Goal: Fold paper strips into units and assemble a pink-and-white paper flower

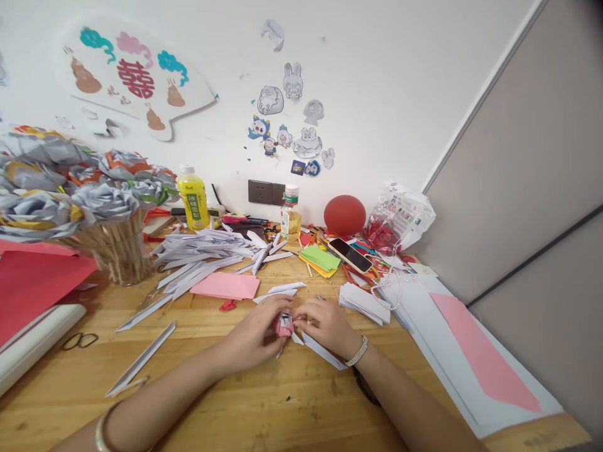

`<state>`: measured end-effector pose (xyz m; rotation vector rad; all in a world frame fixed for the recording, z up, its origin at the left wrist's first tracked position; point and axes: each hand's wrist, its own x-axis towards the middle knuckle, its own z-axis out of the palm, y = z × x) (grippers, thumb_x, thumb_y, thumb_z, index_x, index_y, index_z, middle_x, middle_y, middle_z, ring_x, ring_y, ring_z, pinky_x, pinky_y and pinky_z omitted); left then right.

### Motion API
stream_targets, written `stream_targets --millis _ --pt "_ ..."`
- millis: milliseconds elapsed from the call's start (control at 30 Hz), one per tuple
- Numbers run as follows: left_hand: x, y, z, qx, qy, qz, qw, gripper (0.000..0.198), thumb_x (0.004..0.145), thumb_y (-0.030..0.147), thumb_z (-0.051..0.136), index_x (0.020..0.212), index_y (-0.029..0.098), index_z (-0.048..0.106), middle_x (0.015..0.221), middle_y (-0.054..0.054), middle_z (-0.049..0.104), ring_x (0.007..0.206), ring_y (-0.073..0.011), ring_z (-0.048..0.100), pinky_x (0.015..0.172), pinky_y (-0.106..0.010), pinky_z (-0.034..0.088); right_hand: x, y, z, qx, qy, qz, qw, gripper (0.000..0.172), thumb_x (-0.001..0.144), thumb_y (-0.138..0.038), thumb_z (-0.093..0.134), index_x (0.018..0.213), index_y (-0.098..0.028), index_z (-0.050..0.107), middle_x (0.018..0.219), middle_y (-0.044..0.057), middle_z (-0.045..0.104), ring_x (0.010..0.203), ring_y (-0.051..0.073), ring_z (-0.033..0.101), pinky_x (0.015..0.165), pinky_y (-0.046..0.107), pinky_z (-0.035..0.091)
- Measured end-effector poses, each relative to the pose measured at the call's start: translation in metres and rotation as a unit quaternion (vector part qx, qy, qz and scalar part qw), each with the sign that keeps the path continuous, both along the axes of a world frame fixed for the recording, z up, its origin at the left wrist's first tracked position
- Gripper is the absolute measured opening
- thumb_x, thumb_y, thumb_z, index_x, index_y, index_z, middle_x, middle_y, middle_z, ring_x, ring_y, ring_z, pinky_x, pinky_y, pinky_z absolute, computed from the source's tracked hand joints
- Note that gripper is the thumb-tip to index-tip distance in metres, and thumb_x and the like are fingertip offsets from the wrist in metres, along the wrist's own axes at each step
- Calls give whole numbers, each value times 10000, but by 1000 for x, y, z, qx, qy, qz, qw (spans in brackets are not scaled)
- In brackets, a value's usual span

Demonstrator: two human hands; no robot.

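A small pink and white folded paper piece (pixel 284 324) is held low over the wooden table, near the middle of the view. My left hand (pixel 258 331) curves round its left side, fingers above and thumb below. On its right side, my right hand (pixel 325 321) has its thumb and forefinger pinched at the paper's edge; what lies between those fingertips is too small to tell. A folded white paper strip (pixel 324 351) lies beneath my right hand. More white strips (pixel 282 289) lie just behind both hands.
Paper flowers (pixel 106 204) on sticks stand at the left. Behind are a pile of white strips (pixel 202 245), a yellow bottle (pixel 194 199), a phone (pixel 351 254) and a red balloon (pixel 345 215). Pink paper (pixel 226 285), scissors (pixel 80 341) and white sheets (pixel 424 333) surround the hands.
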<state>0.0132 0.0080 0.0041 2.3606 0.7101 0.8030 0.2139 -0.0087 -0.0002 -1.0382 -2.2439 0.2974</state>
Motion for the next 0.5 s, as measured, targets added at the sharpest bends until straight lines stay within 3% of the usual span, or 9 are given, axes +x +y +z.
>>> stream_targets --millis 200,500 --pt "2 3 -9 -57 13 33 998 394 766 192 551 1144 192 441 1065 -91 588 943 -206 578 823 -345 479 -3 1 -5 2 -17 -9 1000 40 809 -172 609 842 -193 600 829 4 641 758 135 575 691 225 417" --pt "2 2 -5 -79 9 29 996 364 768 208 547 1123 185 471 1048 -86 604 890 -196 587 777 -328 489 -5 2 -8 19 -39 2 999 32 847 -180 553 837 -191 581 842 20 633 787 147 571 692 241 416"
